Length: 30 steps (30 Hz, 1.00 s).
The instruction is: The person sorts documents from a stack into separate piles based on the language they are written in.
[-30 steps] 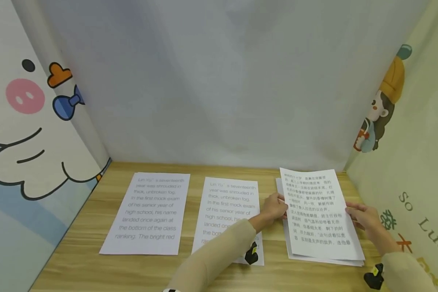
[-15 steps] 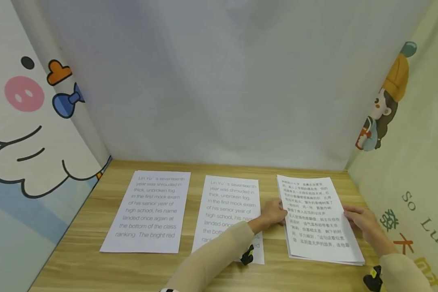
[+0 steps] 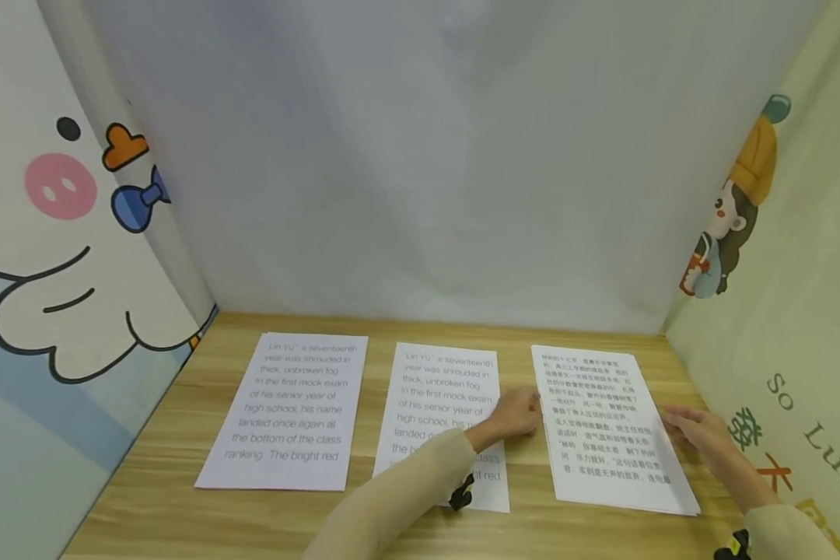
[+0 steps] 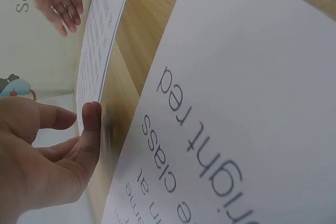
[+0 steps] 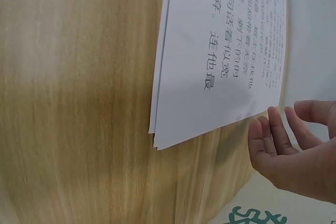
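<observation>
Left hand: the left hand (image 3: 516, 412) rests on the table (image 3: 518, 459) at the left edge of the stack (image 3: 605, 428), fingers loosely straight, one fingertip (image 4: 92, 111) touching the stack's side; it holds nothing.
Right hand: the right hand (image 3: 696, 432) lies just beside the stack's right edge, palm turned toward it, fingers (image 5: 275, 129) relaxed and slightly bent, gripping nothing; whether they touch the paper cannot be told.
Stack: several sheets printed in Chinese lie flat on the table between the two hands, their edges nearly even, the lower corners a little stepped in the right wrist view.
Middle sheet: a sheet (image 3: 444, 404) in English lies just left of the left hand; the left forearm (image 3: 406, 498) crosses its lower part and hides some lines.
Far sheet: another English sheet (image 3: 290, 408) lies well beyond the left hand, apart from the middle one.
Arms: both sleeves are beige; the forearms come up from the near edge, the left one slanting rightward across the table.
Walls: cartoon panels (image 3: 49, 257) stand outside each hand, a plain grey cloth (image 3: 427, 155) beyond the papers.
</observation>
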{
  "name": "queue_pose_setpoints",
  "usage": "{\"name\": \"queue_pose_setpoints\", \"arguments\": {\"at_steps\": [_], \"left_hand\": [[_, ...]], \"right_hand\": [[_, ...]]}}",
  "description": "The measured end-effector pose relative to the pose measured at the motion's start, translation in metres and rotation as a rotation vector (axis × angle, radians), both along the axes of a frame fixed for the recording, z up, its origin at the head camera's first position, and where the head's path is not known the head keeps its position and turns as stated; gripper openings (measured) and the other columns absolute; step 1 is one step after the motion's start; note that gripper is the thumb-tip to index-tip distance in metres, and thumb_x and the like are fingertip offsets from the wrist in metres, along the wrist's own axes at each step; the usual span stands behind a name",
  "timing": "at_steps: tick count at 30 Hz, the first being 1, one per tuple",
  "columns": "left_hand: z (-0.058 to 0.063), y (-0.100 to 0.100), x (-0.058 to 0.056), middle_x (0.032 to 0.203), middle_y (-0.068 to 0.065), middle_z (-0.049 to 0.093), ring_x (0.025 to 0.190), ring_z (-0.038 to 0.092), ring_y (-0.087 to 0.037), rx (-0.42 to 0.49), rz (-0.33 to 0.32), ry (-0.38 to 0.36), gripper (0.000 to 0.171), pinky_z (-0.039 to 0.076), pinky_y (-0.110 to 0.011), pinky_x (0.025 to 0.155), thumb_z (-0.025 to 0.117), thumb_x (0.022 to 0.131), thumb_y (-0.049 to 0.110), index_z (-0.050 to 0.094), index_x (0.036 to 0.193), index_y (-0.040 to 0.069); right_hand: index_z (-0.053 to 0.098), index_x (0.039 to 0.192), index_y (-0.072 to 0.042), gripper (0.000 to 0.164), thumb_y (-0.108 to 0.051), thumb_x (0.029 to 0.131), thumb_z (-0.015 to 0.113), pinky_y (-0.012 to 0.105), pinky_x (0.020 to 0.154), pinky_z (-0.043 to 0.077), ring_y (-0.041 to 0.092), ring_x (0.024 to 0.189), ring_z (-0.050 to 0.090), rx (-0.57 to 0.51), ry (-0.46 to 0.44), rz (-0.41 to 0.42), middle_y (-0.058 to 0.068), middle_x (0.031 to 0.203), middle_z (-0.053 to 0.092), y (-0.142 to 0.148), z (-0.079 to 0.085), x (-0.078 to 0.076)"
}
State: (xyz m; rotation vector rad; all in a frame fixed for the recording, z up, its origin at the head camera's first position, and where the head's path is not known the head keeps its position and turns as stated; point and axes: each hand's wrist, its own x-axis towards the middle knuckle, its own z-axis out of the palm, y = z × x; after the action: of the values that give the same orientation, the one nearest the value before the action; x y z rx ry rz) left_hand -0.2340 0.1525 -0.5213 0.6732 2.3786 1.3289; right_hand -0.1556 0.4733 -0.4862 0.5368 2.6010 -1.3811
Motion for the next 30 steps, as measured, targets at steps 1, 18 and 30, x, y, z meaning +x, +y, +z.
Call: {"name": "queue_pose_setpoints", "arguments": {"at_steps": [1,18,30], "left_hand": [[0.000,-0.004,-0.001,0.063,-0.006,0.066,0.042,0.047,-0.006,0.005,0.003,-0.002,0.042,0.034,-0.013,0.039,0.055,0.092,-0.002,0.057,0.134,-0.010],[0.020,-0.094,-0.022,0.092,-0.017,0.072,0.063,0.069,-0.019,0.108,0.149,0.007,0.024,0.057,-0.024,0.055,0.060,0.093,-0.001,0.067,0.115,-0.006],[0.014,-0.198,0.000,0.102,-0.018,0.070,0.068,0.070,-0.021,0.078,0.220,-0.021,0.029,0.060,-0.033,0.062,0.061,0.094,0.002,0.063,0.121,-0.006]], "right_hand": [[0.039,0.144,0.020,0.058,-0.024,0.108,0.047,0.020,0.077,0.055,-0.006,0.085,0.058,-0.006,0.000,0.001,0.010,0.114,0.072,-0.001,0.001,0.001],[0.039,0.144,0.020,0.053,-0.019,0.109,0.046,0.025,0.089,0.060,-0.004,0.095,0.066,-0.127,0.034,0.181,0.023,0.133,0.065,-0.049,0.015,0.001],[0.047,0.141,0.015,0.047,-0.018,0.108,0.048,0.029,0.087,0.062,0.014,0.101,0.072,-0.165,0.014,0.278,0.022,0.126,0.067,-0.087,0.015,0.002]]}}
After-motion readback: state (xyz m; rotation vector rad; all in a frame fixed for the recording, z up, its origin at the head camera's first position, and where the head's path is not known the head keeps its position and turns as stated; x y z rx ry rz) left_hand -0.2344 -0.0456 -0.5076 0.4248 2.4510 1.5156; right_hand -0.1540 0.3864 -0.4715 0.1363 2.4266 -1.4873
